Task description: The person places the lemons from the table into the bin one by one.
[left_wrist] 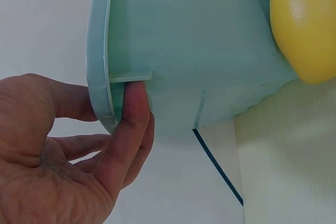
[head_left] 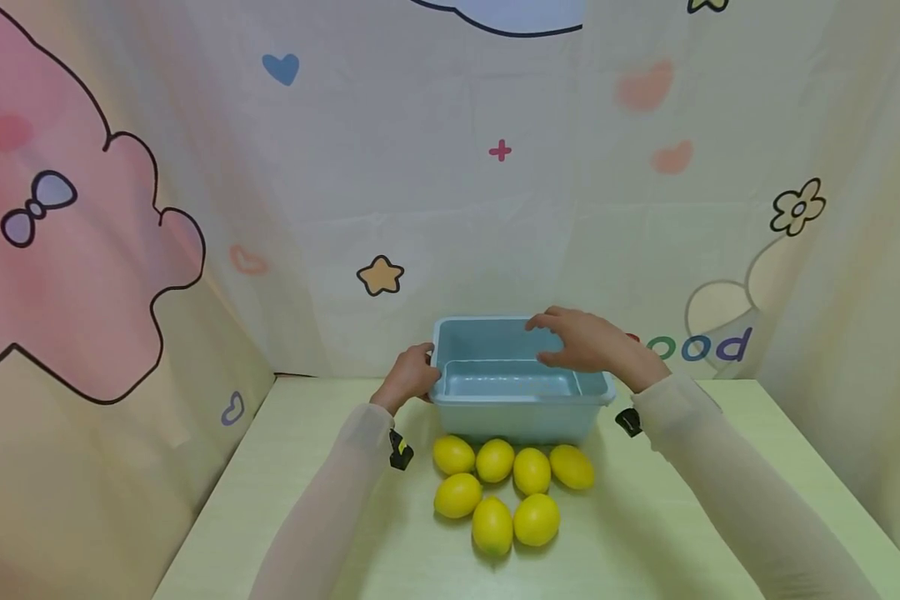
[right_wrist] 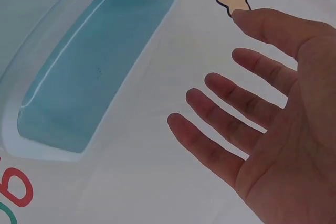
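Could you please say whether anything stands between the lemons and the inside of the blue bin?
Yes, the front wall of the light-blue bin stands between the lemons and its interior. The top is uncovered, though in the head view the right hand masks part of the opening.

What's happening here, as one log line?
left hand: grips left end of blue bin | right hand: empty, near bin's right end | seven lemons: on table before bin

Light blue bin (head_left: 521,421), yellow lemons (head_left: 532,472), pale green tabletop (head_left: 285,433), heart-patterned whitish backdrop (head_left: 435,183)
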Demonstrator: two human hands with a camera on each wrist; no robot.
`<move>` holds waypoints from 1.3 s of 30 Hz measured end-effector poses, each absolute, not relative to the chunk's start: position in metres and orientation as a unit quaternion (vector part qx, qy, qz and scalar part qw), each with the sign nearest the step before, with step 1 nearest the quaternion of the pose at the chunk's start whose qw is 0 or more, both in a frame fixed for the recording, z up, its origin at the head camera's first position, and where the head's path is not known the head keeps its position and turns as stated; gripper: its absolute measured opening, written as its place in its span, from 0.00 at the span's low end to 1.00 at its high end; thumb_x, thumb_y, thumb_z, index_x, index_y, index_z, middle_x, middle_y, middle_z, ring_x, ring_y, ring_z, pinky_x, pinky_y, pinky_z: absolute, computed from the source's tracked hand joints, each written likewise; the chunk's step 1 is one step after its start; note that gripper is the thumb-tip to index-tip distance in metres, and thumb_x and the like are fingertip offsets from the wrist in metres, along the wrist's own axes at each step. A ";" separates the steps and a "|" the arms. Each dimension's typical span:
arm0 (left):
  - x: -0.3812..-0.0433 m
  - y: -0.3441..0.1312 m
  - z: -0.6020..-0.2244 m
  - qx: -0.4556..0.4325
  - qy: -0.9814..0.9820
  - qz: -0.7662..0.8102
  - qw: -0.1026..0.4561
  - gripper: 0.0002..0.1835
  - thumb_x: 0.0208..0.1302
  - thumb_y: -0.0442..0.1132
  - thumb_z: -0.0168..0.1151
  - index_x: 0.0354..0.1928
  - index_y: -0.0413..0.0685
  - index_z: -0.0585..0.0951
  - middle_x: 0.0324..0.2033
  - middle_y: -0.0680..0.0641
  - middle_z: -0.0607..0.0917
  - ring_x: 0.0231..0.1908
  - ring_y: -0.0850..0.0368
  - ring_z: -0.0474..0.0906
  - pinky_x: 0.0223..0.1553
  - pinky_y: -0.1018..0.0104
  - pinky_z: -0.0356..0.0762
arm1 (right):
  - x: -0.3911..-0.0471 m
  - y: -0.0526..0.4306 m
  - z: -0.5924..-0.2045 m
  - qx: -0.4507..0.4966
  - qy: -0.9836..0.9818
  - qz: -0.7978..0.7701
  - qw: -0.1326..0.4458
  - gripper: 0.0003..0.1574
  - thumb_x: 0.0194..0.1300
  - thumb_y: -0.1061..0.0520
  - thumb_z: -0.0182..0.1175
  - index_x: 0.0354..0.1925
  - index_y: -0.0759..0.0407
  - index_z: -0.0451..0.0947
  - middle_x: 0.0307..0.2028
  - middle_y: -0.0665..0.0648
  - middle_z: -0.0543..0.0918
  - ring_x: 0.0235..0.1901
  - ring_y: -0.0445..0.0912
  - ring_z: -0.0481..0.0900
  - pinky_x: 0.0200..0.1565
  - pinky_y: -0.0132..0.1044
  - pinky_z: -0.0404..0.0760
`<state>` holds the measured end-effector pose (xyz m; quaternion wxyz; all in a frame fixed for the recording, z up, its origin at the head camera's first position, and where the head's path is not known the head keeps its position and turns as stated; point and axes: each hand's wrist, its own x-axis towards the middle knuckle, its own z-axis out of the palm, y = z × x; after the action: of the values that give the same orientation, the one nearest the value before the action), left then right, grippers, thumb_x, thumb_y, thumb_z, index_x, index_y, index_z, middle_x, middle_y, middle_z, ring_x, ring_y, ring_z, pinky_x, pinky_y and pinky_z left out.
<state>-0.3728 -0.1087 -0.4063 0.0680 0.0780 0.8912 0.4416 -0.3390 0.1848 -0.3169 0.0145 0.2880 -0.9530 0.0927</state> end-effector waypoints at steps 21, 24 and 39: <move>-0.373 -0.109 -0.406 0.077 0.892 0.441 0.066 0.31 0.62 0.30 0.53 0.69 0.40 0.66 0.51 0.34 0.80 0.41 0.42 0.84 0.25 0.61 0.86 | -0.282 0.197 -0.331 0.318 -0.937 0.104 0.102 0.29 0.63 0.47 0.65 0.61 0.51 0.75 0.59 0.55 0.77 0.35 0.42 0.81 0.37 0.38 0.84; -0.373 -0.109 -0.407 0.074 0.892 0.441 0.069 0.32 0.62 0.30 0.53 0.70 0.40 0.65 0.52 0.34 0.80 0.43 0.40 0.84 0.26 0.60 0.87 | -0.274 0.199 -0.335 0.325 -0.933 0.106 0.115 0.28 0.62 0.48 0.67 0.59 0.52 0.76 0.57 0.55 0.78 0.37 0.44 0.82 0.39 0.39 0.85; -0.371 -0.108 -0.405 0.069 0.897 0.430 0.074 0.31 0.64 0.31 0.53 0.71 0.40 0.64 0.55 0.35 0.79 0.44 0.43 0.82 0.28 0.60 0.87 | -0.243 0.211 -0.381 0.323 -0.937 0.093 0.090 0.27 0.61 0.48 0.67 0.58 0.50 0.77 0.55 0.53 0.80 0.44 0.47 0.83 0.44 0.44 0.85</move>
<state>-0.3714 -0.1083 -0.4055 0.0736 0.0687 0.8973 0.4298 -0.2435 0.2108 -0.3811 0.0903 0.3231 -0.9374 0.0932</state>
